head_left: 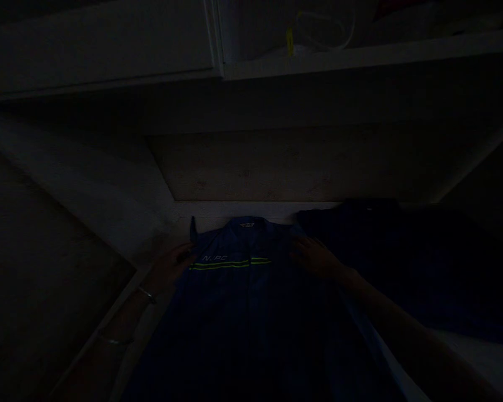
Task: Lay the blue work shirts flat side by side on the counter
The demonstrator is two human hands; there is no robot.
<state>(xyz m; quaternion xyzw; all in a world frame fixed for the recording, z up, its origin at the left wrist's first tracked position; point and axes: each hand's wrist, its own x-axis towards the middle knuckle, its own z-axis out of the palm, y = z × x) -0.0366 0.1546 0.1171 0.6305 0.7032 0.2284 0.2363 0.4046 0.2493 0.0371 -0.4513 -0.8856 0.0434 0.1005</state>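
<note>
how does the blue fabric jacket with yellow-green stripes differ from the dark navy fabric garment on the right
The blue fabric jacket with yellow-green stripes carries pale lettering; the dark navy fabric garment shows neither in this dimness. The jacket looks brighter blue; the garment looks nearly black. Both lie spread out, collar ends toward the back.

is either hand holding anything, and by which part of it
The left hand is at the upper side of the blue shirt, near its lettering, the right hand at the opposite side; too dark to tell if either grips.
</note>
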